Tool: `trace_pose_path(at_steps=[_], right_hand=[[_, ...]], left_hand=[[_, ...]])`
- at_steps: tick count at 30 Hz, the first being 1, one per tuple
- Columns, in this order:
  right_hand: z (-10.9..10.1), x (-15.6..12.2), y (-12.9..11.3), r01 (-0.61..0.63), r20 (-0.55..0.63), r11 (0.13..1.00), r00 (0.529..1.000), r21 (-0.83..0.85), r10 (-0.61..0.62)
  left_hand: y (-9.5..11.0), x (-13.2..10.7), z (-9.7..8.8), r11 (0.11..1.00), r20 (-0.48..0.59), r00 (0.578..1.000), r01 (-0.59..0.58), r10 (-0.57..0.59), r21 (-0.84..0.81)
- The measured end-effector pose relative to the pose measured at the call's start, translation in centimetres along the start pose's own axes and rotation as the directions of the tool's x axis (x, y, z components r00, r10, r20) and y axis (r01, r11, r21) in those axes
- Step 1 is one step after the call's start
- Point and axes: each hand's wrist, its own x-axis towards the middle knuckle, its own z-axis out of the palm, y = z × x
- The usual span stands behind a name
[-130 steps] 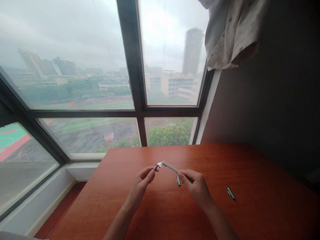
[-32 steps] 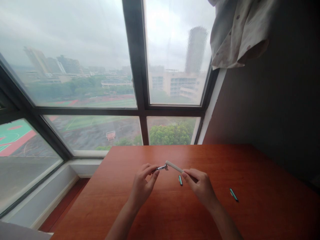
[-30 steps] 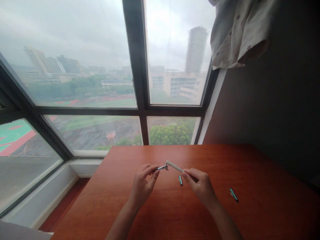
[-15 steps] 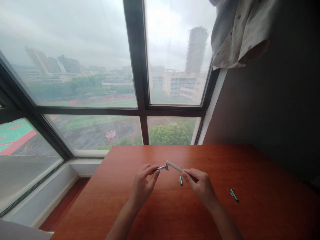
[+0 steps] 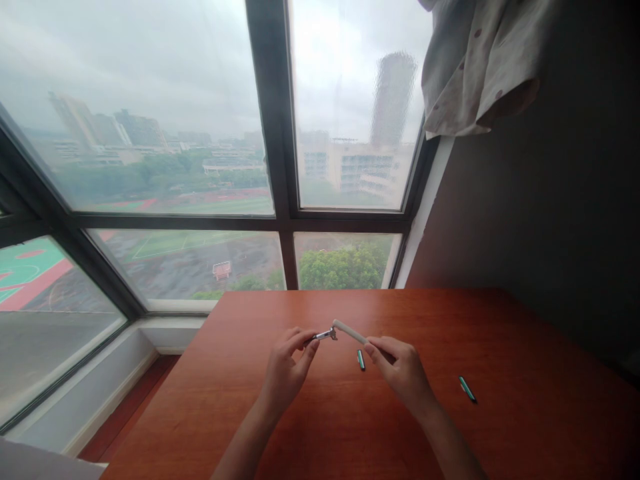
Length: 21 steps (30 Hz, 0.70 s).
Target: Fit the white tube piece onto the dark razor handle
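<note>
My left hand (image 5: 289, 360) pinches a silver razor handle (image 5: 325, 335) between thumb and fingers, its forked head end pointing right. In my right hand (image 5: 397, 370) is a pale grey-white stick (image 5: 352, 331), held near its lower end, which the fingers partly hide. The stick's far tip is right by the razor handle's head; whether they touch I cannot tell. Below the stick, on the table, lies a green-and-black razor cartridge (image 5: 361, 360). Another such razor cartridge (image 5: 467, 389) rests farther to the right, apart from both hands.
The reddish-brown wooden table (image 5: 210, 393) spreads under both hands, its far edge close to the dark-framed window (image 5: 285, 223). A light-coloured shirt (image 5: 480, 73) hangs at the upper right, in front of a dark wall (image 5: 540, 200).
</note>
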Motion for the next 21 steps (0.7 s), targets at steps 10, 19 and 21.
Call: trace_pose_path(at_steps=[10,19,21], right_hand=[[-0.04,0.00,-0.03,-0.001,0.008,1.000,1.000,-0.009,0.001],[0.05,0.00,0.00,0.015,0.001,1.000,1.000,-0.012,-0.015],[0.01,0.00,0.03,0.003,-0.003,1.000,1.000,-0.009,-0.003]], left_hand=[[0.07,0.08,-0.04,1.000,-0.013,1.000,-0.001,0.001,0.006],[-0.15,0.00,0.02,1.000,-0.033,0.999,-0.010,0.011,0.021],[-0.18,-0.03,0.04,1.000,-0.034,0.999,-0.006,0.007,0.022]])
